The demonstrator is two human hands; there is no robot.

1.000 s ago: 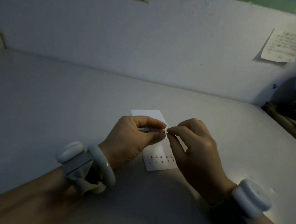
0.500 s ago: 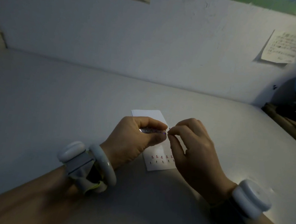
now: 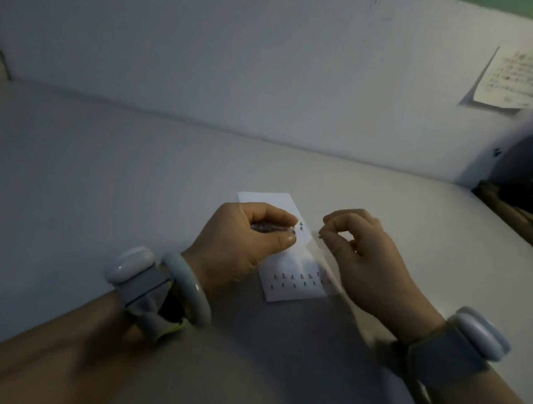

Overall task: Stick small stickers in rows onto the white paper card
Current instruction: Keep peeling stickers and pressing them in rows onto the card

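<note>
Two wrists wear pale bands; left also a bangle (image 3: pixel 187 287). Card (image 3: pixel 297 270) lies flat on table (image 3: pixel 99 169), between the hands, two sticker rows (image 3: pixel 295 281) along its near edge. Left hand (image 3: pixel 241 245), at card's 9 o'clock, grips a sticker strip (image 3: pixel 271 227). Right hand (image 3: pixel 367 260), at 3 o'clock, pinches one tiny sticker (image 3: pixel 319 237) above card's right edge. Notes (image 3: pixel 511 80) on wall at 12–2 o'clock.

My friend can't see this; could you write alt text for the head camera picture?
Over a white paper card bearing two rows of tiny stickers, the left hand holds a sticker strip while the right hand pinches one small sticker.
</note>
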